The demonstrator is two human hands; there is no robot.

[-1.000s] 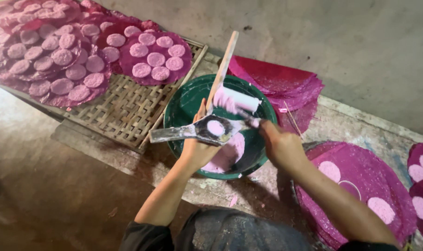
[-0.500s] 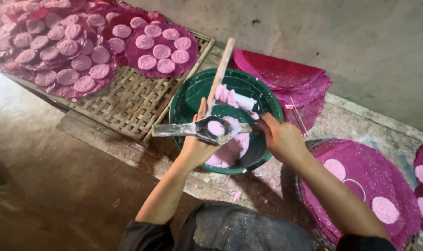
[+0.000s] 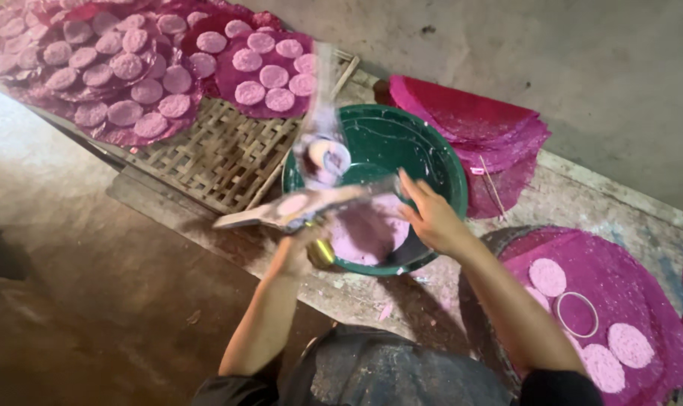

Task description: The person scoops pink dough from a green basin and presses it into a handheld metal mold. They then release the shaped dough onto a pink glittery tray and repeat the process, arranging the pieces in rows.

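Observation:
My left hand point(image 3: 300, 254) grips a flat metal paddle point(image 3: 244, 218) that carries a pale pink disc of paste point(image 3: 293, 204), held level over the near left rim of a green basin point(image 3: 448, 167). My right hand point(image 3: 432, 219) is at the paddle's right end, over the basin, fingers partly spread; its grip is blurred. A wooden stick point(image 3: 323, 113) with paste on its lower end stands blurred above the paddle. Pink paste point(image 3: 364, 234) lies in the basin's bottom.
A woven bamboo tray point(image 3: 221, 158) at the left holds magenta cloths covered with several pink discs point(image 3: 274, 75). A stack of magenta cloths point(image 3: 469, 120) lies behind the basin. At the right, a round magenta cloth point(image 3: 627, 301) bears discs and a metal ring point(image 3: 577, 314).
The paddle has tilted and shifted left. The stick has swung upright and blurred. My right hand has moved from the stick toward the paddle's right end.

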